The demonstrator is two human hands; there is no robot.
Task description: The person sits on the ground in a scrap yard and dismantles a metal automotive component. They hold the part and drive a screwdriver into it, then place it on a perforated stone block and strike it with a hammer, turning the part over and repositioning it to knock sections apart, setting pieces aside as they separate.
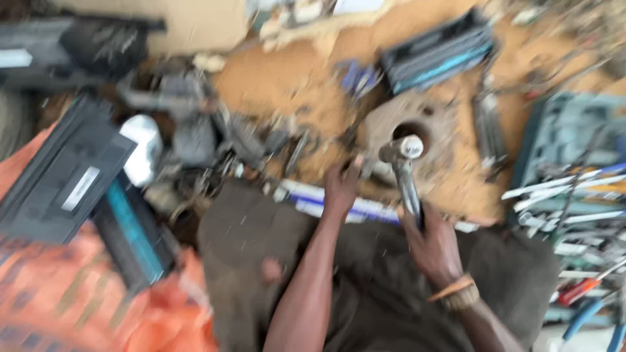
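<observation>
Head view. The frame is motion-blurred; fine detail is not readable.

Right hand [432, 244]: closed in a full fist around the lower shaft of a hammer [405, 171]. The hammer stands nearly upright, its metal head uppermost, in front of a round hole in a flat, rusty metal plate [438, 127] that lies on the sandy ground [280, 78]. A woven band sits on the right wrist.

Left hand [342, 188]: fingers curled down at the near edge of the plate, beside a white and blue strip [365, 207]. It appears to pinch or steady a small object, but the blur hides what it is and how firmly it is held.

Handling, hammer: judged rigid and head-heavy, with most of the mass at the steel end. The shaft looks like smooth metal and may slip in a loose grip. Hold it low on the shaft, as shown, for swing; hold nearer the head for control.

Handling, plate: judged heavy and stiff, unlikely to shift under light contact. Its edges look rough.

Surroundings: black toner cartridges [65, 176] lie at the left on an orange cloth [59, 293]. Another cartridge [438, 53] lies at the top. A green tool case [567, 137] and loose screwdrivers and pliers [580, 287] lie at the right. A dark grey cloth [248, 241] covers the person's lap.
</observation>
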